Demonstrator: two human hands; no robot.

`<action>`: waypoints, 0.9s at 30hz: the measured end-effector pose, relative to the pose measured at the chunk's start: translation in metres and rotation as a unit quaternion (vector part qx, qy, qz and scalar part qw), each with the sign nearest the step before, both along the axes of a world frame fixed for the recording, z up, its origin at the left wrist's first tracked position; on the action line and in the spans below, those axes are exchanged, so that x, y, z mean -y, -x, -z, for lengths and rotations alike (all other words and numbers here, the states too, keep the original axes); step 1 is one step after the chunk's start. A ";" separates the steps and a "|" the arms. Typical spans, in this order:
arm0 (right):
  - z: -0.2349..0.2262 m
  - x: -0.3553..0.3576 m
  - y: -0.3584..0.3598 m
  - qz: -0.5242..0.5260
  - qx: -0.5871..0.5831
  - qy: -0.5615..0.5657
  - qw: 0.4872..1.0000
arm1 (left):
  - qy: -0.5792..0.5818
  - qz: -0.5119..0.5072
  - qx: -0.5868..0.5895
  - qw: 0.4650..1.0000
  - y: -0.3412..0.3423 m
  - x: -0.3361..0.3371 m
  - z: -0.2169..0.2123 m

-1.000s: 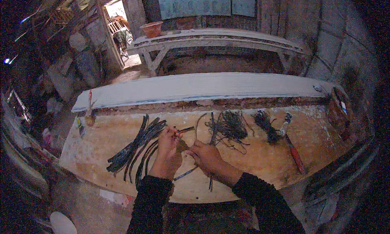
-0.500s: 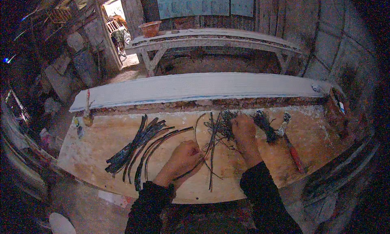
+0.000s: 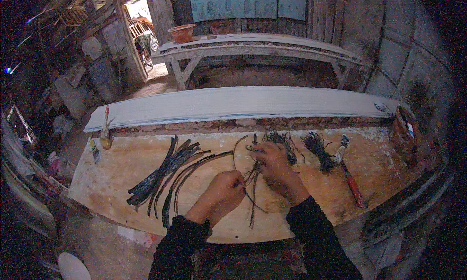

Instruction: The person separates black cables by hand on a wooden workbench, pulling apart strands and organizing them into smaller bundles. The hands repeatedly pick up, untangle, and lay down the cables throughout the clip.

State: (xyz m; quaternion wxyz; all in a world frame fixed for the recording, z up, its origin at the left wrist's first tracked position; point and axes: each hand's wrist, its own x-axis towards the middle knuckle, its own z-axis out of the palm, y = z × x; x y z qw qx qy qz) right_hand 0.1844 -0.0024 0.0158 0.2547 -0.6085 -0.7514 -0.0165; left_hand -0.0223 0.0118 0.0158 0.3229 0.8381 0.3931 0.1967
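My left hand [image 3: 221, 195] is closed, thumb and finger pinching a thin dark strip [image 3: 253, 201] that curves over the wooden board. Just right of it, my right hand [image 3: 277, 170] bends its fingers around thin dark strands; its fingertips are slightly blurred. Beneath and beside that hand, more narrow dark strips [image 3: 252, 214] cross one another. A tangled bundle of dark strands [image 3: 289, 146] lies partly behind the right hand. To the left of my hands are a stack of flat dark strips [image 3: 163, 173] and several curved strips [image 3: 182, 182].
A second dark bundle [image 3: 318, 151] lies at right, by a red-handled tool [image 3: 351, 185] with a whitish head. A brush [image 3: 105, 129] stands at the board's far left. Beyond the wooden board [image 3: 131, 226] runs a long white slab [image 3: 243, 102]; a brown container [image 3: 404, 134] stands at right.
My right hand has moved left, off the tangled bundle and over the crossed strips near my left hand. The left hand stays almost in place, still pinching.
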 end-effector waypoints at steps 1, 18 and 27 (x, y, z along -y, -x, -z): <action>-0.011 0.009 0.014 -0.029 -0.006 0.017 0.999 | 0.005 -0.007 0.003 1.000 0.001 -0.004 0.005; 0.002 0.003 -0.016 -0.046 -0.533 0.143 0.833 | -0.029 -0.120 0.314 0.941 0.003 -0.020 0.009; 0.035 -0.028 -0.072 -0.106 -0.664 0.089 0.735 | -0.146 -0.136 0.231 0.952 0.020 -0.065 0.054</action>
